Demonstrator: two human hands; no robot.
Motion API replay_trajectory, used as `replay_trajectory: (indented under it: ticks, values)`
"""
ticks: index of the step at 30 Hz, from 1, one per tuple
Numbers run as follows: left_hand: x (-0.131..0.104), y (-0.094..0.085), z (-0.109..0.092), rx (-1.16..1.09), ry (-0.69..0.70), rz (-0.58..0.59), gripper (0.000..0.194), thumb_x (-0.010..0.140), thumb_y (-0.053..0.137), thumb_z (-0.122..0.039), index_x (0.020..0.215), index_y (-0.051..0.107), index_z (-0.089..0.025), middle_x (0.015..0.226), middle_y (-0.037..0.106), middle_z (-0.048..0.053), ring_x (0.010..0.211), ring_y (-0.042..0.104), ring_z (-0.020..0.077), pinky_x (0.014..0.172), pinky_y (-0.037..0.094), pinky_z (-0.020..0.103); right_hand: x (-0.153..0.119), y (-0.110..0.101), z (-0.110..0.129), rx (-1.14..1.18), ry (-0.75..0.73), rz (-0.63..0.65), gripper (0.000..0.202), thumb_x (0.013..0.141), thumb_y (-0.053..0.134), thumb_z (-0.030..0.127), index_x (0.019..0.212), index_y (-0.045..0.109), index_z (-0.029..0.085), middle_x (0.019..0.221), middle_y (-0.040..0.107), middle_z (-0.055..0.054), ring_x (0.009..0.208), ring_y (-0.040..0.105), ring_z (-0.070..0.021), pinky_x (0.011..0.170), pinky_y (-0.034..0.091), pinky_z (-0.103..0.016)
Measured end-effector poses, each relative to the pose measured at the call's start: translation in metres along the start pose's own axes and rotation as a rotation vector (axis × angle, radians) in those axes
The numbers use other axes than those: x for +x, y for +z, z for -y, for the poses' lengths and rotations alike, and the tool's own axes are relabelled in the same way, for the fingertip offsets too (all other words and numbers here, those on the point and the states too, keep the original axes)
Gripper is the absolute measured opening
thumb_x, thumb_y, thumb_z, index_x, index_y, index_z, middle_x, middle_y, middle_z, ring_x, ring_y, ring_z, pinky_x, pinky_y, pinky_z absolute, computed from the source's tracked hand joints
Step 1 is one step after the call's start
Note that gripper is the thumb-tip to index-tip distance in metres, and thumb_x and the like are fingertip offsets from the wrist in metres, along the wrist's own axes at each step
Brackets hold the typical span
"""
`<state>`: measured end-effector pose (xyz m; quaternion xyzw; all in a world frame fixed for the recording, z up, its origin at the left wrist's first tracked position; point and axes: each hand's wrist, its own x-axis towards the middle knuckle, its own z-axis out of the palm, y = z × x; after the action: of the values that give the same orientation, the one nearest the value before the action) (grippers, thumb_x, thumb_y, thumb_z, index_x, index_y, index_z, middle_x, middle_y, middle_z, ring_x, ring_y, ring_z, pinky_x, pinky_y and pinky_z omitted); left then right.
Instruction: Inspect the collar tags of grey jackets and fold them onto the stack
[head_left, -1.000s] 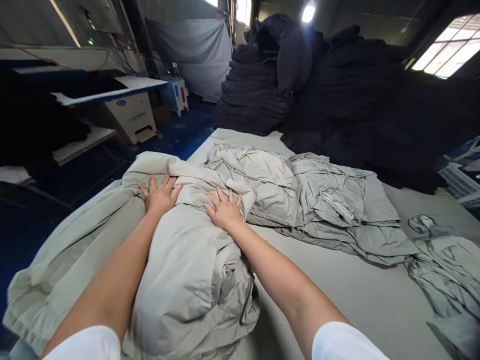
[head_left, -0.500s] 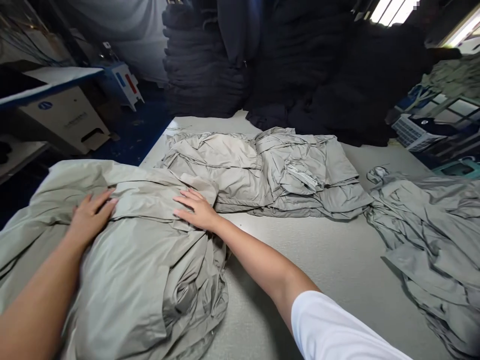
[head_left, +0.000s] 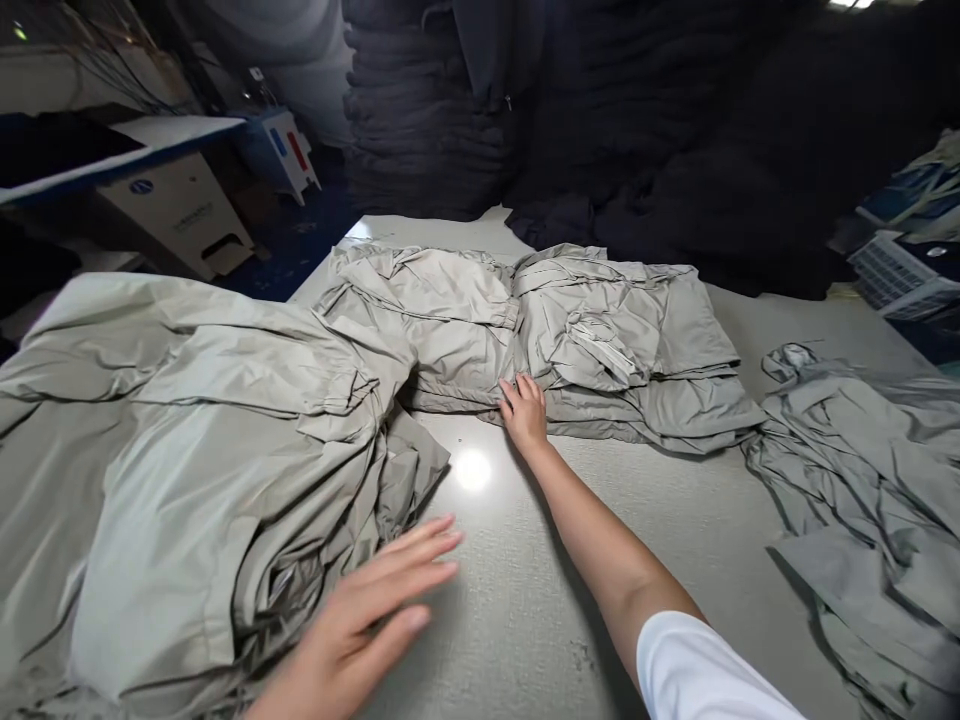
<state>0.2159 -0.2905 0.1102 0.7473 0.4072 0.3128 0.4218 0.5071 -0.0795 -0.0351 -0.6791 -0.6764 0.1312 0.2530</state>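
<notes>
Lifted off the left heap (head_left: 172, 440), the left hand (head_left: 352, 615) hangs empty, spread; the right hand (head_left: 526, 415) now touches the far pile (head_left: 465, 300), grip unclear. Reaching seems underway; next likely needs gripping.

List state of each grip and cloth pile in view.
Left grip: open, fingers extended, nothing held
Right grip: at near edge of middle grey pile; closed or not, unclear
Left grey pile: bunched, draped
Middle grey pile: spread in layers, wrinkled
Right grey pile: crumpled
Dark pile: stacked in layers

Box lettering (head_left: 193, 217), seemingly illegible
</notes>
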Motion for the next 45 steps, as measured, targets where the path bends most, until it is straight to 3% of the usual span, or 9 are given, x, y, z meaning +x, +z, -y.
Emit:
replay_trajectory:
  ticks: [3,7,14,20,27,32,35,40,45]
  values:
    - [0.024,0.056,0.014,-0.111,-0.023,0.123,0.036,0.101,0.059,-0.037,0.133,0.073,-0.044,0.143,0.069,-0.001,0.141,0.059,0.027,0.121,0.049,0.054,0.016,-0.006,-0.003,0.145,0.111,0.041,0.031,0.102,0.051,0.026,0.116,0.078,0.021,0.13,0.072,-0.013,0.134,0.056,-0.0256,0.119,0.037,-0.042]
    - [0.035,0.126,0.056,-0.161,-0.12,0.102,0.036,0.105,0.053,-0.04,0.133,0.074,-0.034,0.14,0.072,0.005,0.135,0.065,0.0244,0.119,0.052,0.047,0.031,-0.009,-0.006,0.225,0.22,0.06,0.035,0.102,0.049,0.028,0.128,0.069,0.015,0.114,0.076,-0.012,0.103,0.071,-0.0201,0.096,0.053,-0.033]
    - [0.014,0.233,0.153,0.498,-0.023,0.006,0.053,0.1,0.054,-0.025,0.153,0.056,-0.031,0.167,0.042,0.01,0.159,0.033,0.0315,0.128,0.033,0.065,0.023,-0.002,0.001,0.309,0.279,0.049,0.04,0.083,0.073,0.031,0.12,0.07,0.017,0.111,0.078,-0.011,0.098,0.073,-0.0207,0.089,0.054,-0.03]
    - [0.001,0.25,0.16,0.739,0.088,-0.023,0.058,0.106,0.044,-0.03,0.163,0.039,-0.033,0.172,0.032,0.006,0.161,0.026,0.0298,0.129,0.03,0.065,0.014,-0.026,0.021,0.427,0.211,0.018,0.022,0.083,0.065,0.038,0.073,0.069,0.019,0.07,0.07,-0.002,0.074,0.066,-0.0194,0.071,0.048,-0.027]
    - [0.005,0.247,0.169,0.559,0.021,-0.176,0.075,0.101,0.052,-0.037,0.169,0.022,-0.02,0.172,0.03,0.019,0.161,0.027,0.0314,0.131,0.029,0.059,0.001,-0.156,0.057,0.59,-0.002,-0.229,0.029,0.087,0.058,0.043,0.067,0.054,0.022,0.064,0.055,0.004,0.068,0.05,-0.0137,0.067,0.041,-0.023]
    - [0.003,0.242,0.17,0.307,-0.111,-0.472,0.103,0.094,0.062,-0.046,0.169,-0.004,-0.018,0.178,0.003,0.022,0.165,0.006,0.0338,0.134,0.021,0.055,-0.127,-0.237,0.03,0.93,-0.242,-0.503,0.034,0.085,0.066,0.054,0.076,0.055,0.023,0.073,0.053,0.003,0.072,0.051,-0.0141,0.07,0.045,-0.024]
    - [-0.006,0.241,0.164,0.244,-0.149,-0.578,0.107,0.092,0.065,-0.05,0.168,-0.001,-0.014,0.177,-0.005,0.025,0.165,-0.002,0.0364,0.134,0.017,0.052,-0.252,-0.262,-0.005,1.041,-0.24,-0.325,0.032,0.084,0.073,0.055,0.082,0.064,0.025,0.078,0.059,0.001,0.074,0.056,-0.0157,0.069,0.048,-0.026]
    - [-0.031,0.261,0.15,0.314,-0.144,-0.433,0.105,0.088,0.07,-0.048,0.165,0.012,-0.005,0.173,0.01,0.032,0.164,0.009,0.0419,0.133,0.018,0.053,-0.418,-0.263,-0.045,0.925,-0.181,0.053,0.027,0.081,0.081,0.049,0.077,0.076,0.023,0.072,0.066,-0.002,0.067,0.06,-0.0172,0.064,0.051,-0.029]
    - [-0.068,0.297,0.141,0.45,-0.066,-0.248,0.111,0.073,0.084,-0.043,0.161,0.027,-0.008,0.166,0.036,0.03,0.16,0.024,0.0458,0.131,0.02,0.062,-0.485,-0.263,-0.029,1.052,-0.294,-0.118,0.033,0.071,0.086,0.057,0.066,0.075,0.026,0.06,0.063,-0.003,0.057,0.061,-0.0218,0.055,0.053,-0.037]
